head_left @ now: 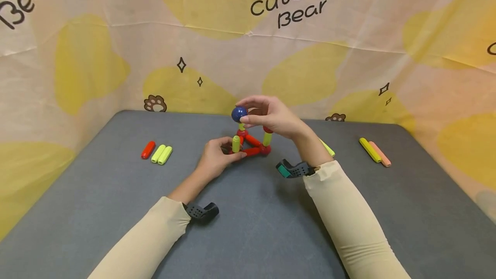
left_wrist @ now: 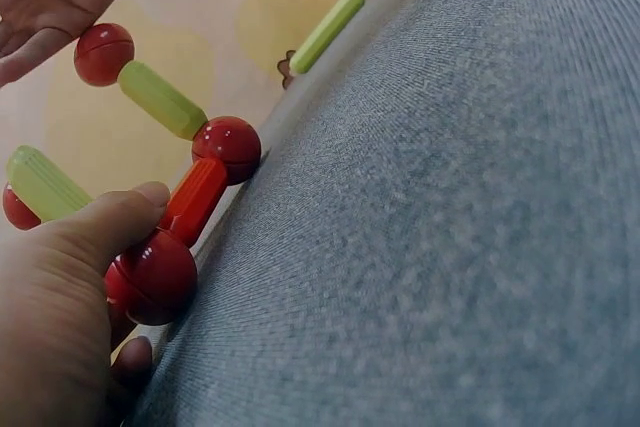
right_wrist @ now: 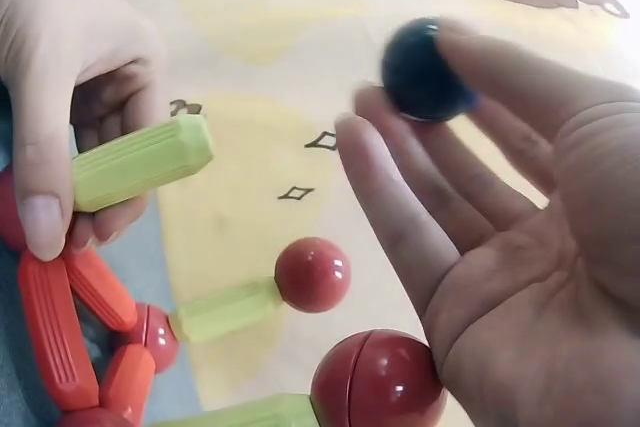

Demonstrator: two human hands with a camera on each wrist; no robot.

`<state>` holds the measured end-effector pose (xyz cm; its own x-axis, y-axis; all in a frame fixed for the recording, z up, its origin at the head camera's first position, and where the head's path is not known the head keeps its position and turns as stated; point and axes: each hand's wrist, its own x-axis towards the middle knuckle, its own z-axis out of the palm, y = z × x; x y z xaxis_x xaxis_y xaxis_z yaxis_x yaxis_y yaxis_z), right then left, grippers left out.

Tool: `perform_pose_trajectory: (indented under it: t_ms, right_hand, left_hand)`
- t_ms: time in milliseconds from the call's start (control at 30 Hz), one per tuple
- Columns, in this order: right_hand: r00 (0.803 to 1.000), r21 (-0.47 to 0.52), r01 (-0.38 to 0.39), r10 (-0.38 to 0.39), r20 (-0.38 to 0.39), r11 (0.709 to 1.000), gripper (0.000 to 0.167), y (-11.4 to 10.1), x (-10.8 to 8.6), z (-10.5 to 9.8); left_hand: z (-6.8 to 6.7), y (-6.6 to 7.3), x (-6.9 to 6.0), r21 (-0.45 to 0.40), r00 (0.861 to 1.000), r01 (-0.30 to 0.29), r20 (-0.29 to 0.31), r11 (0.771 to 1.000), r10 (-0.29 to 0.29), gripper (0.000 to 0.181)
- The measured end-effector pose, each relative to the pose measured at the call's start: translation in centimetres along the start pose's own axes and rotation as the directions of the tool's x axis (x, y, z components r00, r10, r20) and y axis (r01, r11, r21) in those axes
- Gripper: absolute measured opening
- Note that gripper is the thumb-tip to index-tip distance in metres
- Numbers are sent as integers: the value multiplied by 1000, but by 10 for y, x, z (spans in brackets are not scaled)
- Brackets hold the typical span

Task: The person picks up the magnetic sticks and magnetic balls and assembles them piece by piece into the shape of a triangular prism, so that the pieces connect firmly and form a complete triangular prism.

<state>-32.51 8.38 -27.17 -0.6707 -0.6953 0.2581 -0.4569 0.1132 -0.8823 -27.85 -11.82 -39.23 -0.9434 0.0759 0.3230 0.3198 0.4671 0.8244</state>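
Note:
The right hand [head_left: 277, 117] pinches a blue ball [head_left: 239, 114] between thumb and fingers; in the right wrist view, the blue ball [right_wrist: 425, 69] is apart from the frame. On the table stands a triangle of red rods [head_left: 252, 151] joined by red balls [left_wrist: 227, 150], with yellow-green rods upright at its corners. Two uprights carry red balls [right_wrist: 313, 275] on top; the upright by the left hand [right_wrist: 145, 162] has a bare top. The left hand [head_left: 217, 156] grips the triangle's left corner, its thumb [left_wrist: 125, 219] against a red rod [left_wrist: 196, 199].
Left on the table lie a red rod [head_left: 148, 150] and two yellow-green rods [head_left: 162, 154]. To the right are a yellow rod [head_left: 370, 150], a pink rod [head_left: 380, 154] and a yellow-green rod [head_left: 327, 147] partly behind the right arm. A patterned cloth [head_left: 217, 55] hangs behind the table.

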Motion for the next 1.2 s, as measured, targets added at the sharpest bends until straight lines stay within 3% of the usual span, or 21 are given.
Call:
perform_pose_trajectory:
  t_ms: [233,533,867,1067,1200]
  right_hand:
    - [994,-221,-18,40,98,975,34,-2,2,6]
    - [990,-317,-4,50,135,948,33,-5,2,11]
    - [992,-516,-1,67,109,857,29,-4,2,17]
    - [991,-516,-15,80,105,857,30,-7,2,17]
    - [999,-433,-19,29,15,901,28,-9,-1,10]
  left_hand:
    - [-1,-2,-1,2,1000,-5,7,1000,5,28]
    - [-2,-2,0,3,1000,-10,11,1000,10,28]
    - [-1,-1,0,4,1000,-16,8,1000,16,29]
    - [-2,0,-1,0,1000,-10,16,1000,10,29]
    - [-2,0,-1,3,1000,-6,11,1000,6,30]
